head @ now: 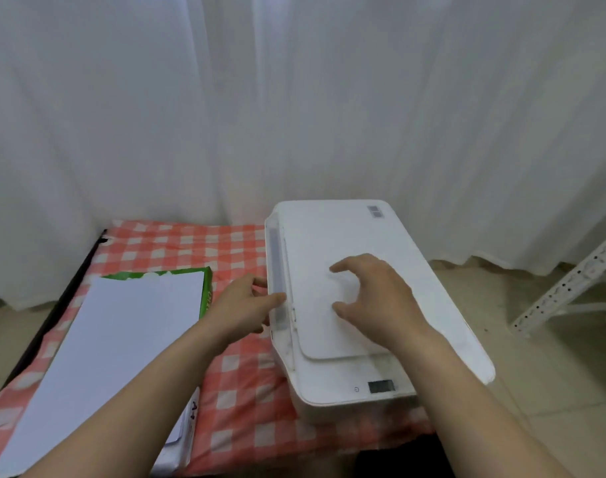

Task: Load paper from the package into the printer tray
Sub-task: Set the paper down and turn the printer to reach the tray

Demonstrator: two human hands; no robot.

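A white printer (349,243) sits on a red-and-white checked cloth, its lid closed and a narrow grey strip (276,270) running along its left edge. My left hand (243,305) touches that left edge, thumb on the strip and fingers against the side. My right hand (377,301) hovers over the lid with fingers spread and curled, holding nothing. To the left lies an opened green paper package (205,288) with a stack of white sheets (122,339) showing on top.
The checked cloth (239,401) covers a low table with a dark left edge. White curtains hang behind. A white perforated metal frame (570,291) stands on the tiled floor at the right.
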